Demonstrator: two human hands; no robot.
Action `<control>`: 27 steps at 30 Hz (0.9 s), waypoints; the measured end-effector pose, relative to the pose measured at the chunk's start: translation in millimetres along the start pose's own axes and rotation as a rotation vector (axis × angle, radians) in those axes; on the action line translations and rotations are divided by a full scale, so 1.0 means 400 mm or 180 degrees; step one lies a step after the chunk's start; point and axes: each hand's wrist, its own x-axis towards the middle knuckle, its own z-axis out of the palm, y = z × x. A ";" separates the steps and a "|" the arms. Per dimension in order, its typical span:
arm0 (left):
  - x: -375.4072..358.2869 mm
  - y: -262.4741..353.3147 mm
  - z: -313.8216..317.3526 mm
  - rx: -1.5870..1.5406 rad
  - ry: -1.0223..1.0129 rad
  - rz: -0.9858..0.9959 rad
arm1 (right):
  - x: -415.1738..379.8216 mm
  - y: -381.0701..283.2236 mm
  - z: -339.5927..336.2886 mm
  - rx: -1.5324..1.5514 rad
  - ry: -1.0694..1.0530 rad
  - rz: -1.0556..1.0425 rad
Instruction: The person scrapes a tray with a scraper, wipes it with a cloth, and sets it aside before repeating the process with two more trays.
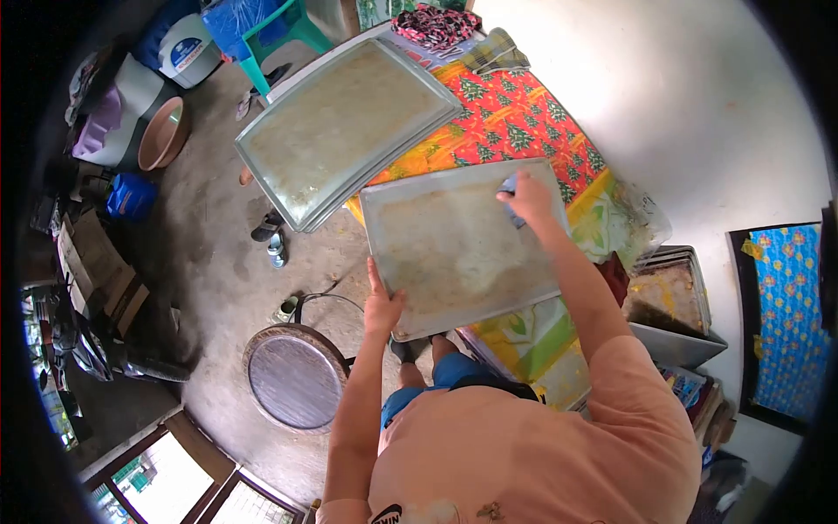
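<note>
A large metal baking tray [463, 253] with brown stains lies in front of me, partly over the table. My left hand [382, 306] grips its left edge near the lower corner, thumb on the inside. Toward the tray's upper right, my right hand [531, 199] is closed around a small blue-grey flat thing [511, 199]. That thing touches or hovers just over the tray's surface; its exact kind is mostly covered by the fingers. Beyond the tray, to the upper left, rests a stack of similar trays [349, 122].
A red and yellow patterned tablecloth [519, 118] covers the table against the white wall. More stained trays [668, 301] lean at the right. A round stool [295, 377] stands on the concrete floor at lower left. A green chair [292, 39] is at the back.
</note>
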 end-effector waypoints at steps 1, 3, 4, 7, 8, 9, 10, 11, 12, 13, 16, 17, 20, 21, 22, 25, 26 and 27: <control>0.005 -0.010 0.003 -0.0028 0.0018 0.0041 | -0.018 -0.008 -0.017 0.0005 0.0015 -0.0150; 0.010 -0.016 0.005 -0.0048 0.0079 0.0131 | -0.007 0.049 -0.027 0.0205 0.0195 0.0058; 0.008 -0.016 0.005 -0.0048 0.0116 0.0165 | 0.001 0.085 -0.032 0.0310 0.0278 0.0148; -0.003 -0.011 0.003 -0.0082 0.0141 0.0177 | 0.037 0.203 -0.033 0.0546 0.0524 0.1044; -0.004 -0.004 -0.002 -0.0095 0.0127 0.0188 | 0.044 0.211 -0.027 0.0536 0.0448 0.1079; -0.004 0.008 -0.010 -0.0170 0.0050 0.0045 | 0.046 0.210 -0.042 0.0521 0.0378 0.1111; -0.006 0.024 -0.018 -0.0249 -0.0030 -0.0098 | 0.044 0.209 -0.050 0.0501 0.0309 0.1144; -0.007 0.032 -0.022 -0.0324 -0.0111 -0.0236 | 0.037 0.193 -0.043 0.0389 0.0337 0.0939; -0.003 0.031 -0.021 -0.0352 -0.0088 -0.0187 | 0.032 0.164 -0.033 0.0280 0.0375 0.0730; 0.000 0.025 -0.018 -0.0382 -0.0061 -0.0140 | 0.032 0.151 -0.024 0.0172 0.0413 0.0516; 0.003 -0.003 0.000 -0.0137 0.0054 0.0017 | 0.074 0.201 -0.034 0.0529 0.0339 0.0981; 0.009 -0.014 0.003 0.0005 0.0106 0.0073 | 0.085 0.203 -0.028 0.0580 0.0277 0.0859; 0.010 -0.023 0.011 -0.0067 0.0231 0.0295 | 0.060 0.140 -0.042 0.0456 0.0169 0.0527; 0.007 -0.009 0.005 -0.0196 0.0080 0.0098 | 0.044 0.103 -0.032 0.0258 0.0208 0.0416; 0.001 0.015 -0.013 -0.0317 -0.0070 -0.0103 | 0.029 0.086 -0.024 0.0064 0.0243 0.0305; -0.003 0.033 -0.025 -0.0312 -0.0173 -0.0263 | 0.043 0.134 -0.026 0.0509 0.0493 0.0741; -0.004 0.035 -0.027 -0.0251 -0.0150 -0.0247 | 0.047 0.142 -0.017 0.0674 0.0672 0.0857; 0.000 0.021 -0.020 -0.0167 -0.0016 -0.0061 | 0.035 0.128 -0.003 0.0749 0.0502 0.0588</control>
